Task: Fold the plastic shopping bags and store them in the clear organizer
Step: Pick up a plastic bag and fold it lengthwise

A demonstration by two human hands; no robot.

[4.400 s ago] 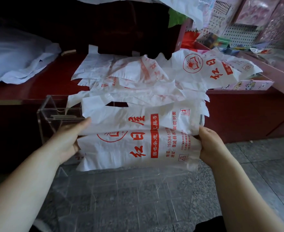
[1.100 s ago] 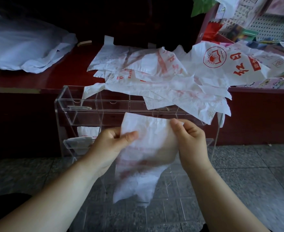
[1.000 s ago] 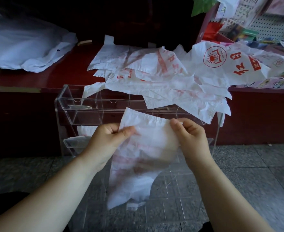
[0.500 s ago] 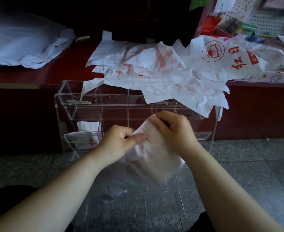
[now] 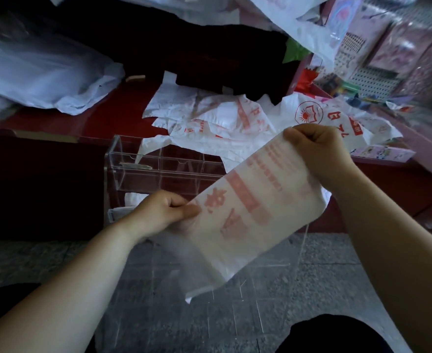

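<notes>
A white shopping bag (image 5: 248,212) with red print is pinched at its lower-left edge by the left hand (image 5: 164,212) and gripped at its upper corner by the right hand (image 5: 319,154), and is held stretched diagonally across mid-frame. Just behind it the clear organizer (image 5: 158,165) is partly hidden. Above, a pile of bags (image 5: 217,121) is spread on the red tabletop (image 5: 113,108), overhanging the organizer's top.

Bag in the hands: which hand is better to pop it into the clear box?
Left, probably. The left hand pinches the lower end of the bag right in front of the shelves of the clear organizer. The right hand grips the other end higher, by the loose bags.
</notes>
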